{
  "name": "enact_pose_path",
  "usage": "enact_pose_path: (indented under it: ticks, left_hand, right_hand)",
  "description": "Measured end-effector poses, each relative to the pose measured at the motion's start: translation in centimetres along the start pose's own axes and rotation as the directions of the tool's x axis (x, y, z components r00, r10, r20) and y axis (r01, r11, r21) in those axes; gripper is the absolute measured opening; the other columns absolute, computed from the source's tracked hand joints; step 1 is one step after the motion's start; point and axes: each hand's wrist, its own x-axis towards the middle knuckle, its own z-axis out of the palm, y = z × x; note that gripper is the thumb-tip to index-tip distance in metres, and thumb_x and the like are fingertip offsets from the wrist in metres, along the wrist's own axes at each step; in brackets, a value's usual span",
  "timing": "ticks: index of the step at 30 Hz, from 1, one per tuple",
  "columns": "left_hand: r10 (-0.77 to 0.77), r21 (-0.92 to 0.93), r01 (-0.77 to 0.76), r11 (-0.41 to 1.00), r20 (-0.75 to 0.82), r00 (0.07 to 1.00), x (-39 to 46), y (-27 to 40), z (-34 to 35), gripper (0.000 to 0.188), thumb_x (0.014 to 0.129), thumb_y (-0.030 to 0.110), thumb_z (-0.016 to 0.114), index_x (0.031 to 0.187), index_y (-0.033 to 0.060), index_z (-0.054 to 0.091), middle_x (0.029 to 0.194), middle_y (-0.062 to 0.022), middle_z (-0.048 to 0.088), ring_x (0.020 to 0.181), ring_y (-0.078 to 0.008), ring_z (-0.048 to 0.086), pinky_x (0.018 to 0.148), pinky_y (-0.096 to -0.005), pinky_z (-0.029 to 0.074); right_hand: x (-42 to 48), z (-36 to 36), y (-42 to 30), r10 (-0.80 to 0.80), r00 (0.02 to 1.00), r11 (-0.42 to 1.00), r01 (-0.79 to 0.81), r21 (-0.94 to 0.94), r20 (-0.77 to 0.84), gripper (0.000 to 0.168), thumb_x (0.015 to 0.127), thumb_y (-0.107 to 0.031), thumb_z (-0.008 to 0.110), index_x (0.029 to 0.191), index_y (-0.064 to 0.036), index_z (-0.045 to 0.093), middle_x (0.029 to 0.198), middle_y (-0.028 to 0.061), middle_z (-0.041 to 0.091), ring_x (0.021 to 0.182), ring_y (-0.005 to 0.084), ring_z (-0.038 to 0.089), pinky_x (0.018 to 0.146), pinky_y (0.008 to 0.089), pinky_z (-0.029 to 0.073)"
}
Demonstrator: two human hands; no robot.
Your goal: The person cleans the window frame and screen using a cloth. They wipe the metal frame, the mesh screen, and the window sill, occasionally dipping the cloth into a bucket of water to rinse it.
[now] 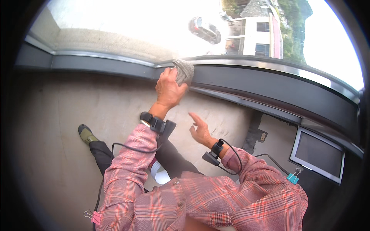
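My left hand point(170, 89) grips a folded grey cloth point(184, 71) and presses it near the corner of a dark grey window frame point(240, 79). The cloth overlaps the metal strip along the lower edge of the glass point(121, 17). Lower and to the right, my right hand point(201, 130) hangs in the air over the floor, its index finger stretched out and its palm holding nothing. Both wrists carry black strapped devices with cables.
A car point(204, 29) and a white building point(250, 36) show outside through the glass. At the right is a small framed panel point(318, 154) near the wall. A white cylindrical object point(160, 173), perhaps a bucket, sits partly hidden beside my leg on the pale floor point(57, 115).
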Motion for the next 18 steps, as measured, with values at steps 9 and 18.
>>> enact_pose_path:
  ticks: [9,18]
  left_hand:
    - [0.533,-0.111,-0.533,0.839,-0.035,0.845,-0.7,21.5,-6.0,0.043,0.064,0.015,0.072,0.102,-0.0004,0.058,0.087,-0.0129,0.053,0.083,-0.0313,0.056,0.065,-0.0399,0.047]
    - [0.732,-0.084,-0.742,0.666,-0.122,0.671,-0.1,35.1,-8.7,0.047,0.065,0.017,0.07,0.108,0.0067,0.051,0.094,-0.0118,0.05,0.09,-0.0313,0.053,0.067,-0.0431,0.046]
  right_hand:
    - [-4.3,-8.6,-3.1,-0.085,0.996,0.98,0.085,-0.181,0.006,0.054,0.073,-0.001,0.051,0.126,-0.004,0.046,0.128,0.0227,0.047,0.117,0.0388,0.047,0.1,0.042,0.039]
    - [-8.1,-16.2,-3.6,-0.111,0.99,0.988,0.101,-0.115,-0.087,0.046,0.074,-0.001,0.052,0.119,-0.005,0.052,0.115,0.018,0.055,0.09,0.029,0.062,0.083,0.0386,0.049]
